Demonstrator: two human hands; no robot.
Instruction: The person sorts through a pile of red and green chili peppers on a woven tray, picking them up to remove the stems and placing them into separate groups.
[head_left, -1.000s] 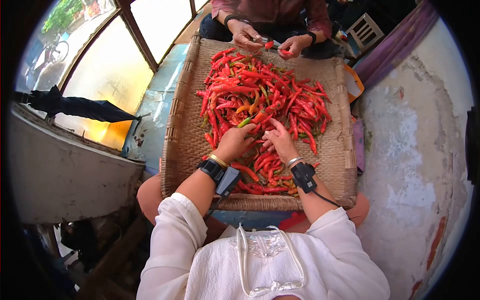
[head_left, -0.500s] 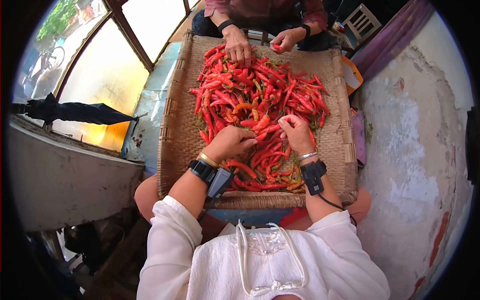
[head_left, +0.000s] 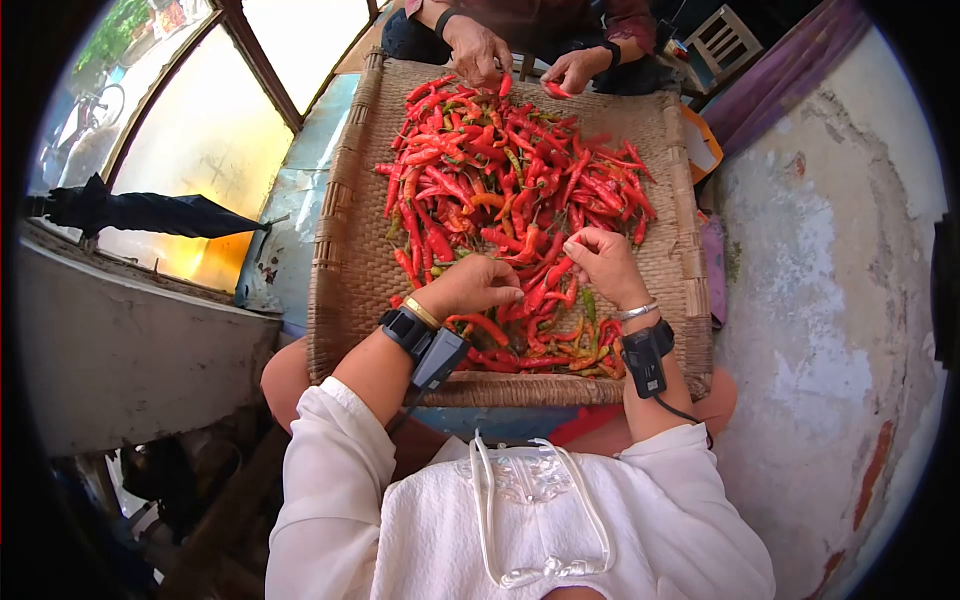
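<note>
A large heap of red chili peppers (head_left: 470,185), some with green stems, lies in a shallow woven tray (head_left: 345,290) in front of me. My left hand (head_left: 470,286) is low over the near part of the heap, fingers curled together; whatever they may hold is hidden. My right hand (head_left: 608,264) has thumb and forefinger pinched at the end of a red chili pepper (head_left: 558,272). Below and between my hands is a smaller pile of peppers (head_left: 540,350), red with some orange and green ones, near the tray's front edge.
Across the tray, another person's hand (head_left: 478,52) lifts a red pepper, and their other hand (head_left: 574,70) holds one too. A folded black umbrella (head_left: 170,213) is at the window on the left. A worn wall (head_left: 800,290) stands close on the right.
My right hand has shifted slightly right and down, and my left hand slightly right. The other person's hand has risen from the heap with a pepper.
</note>
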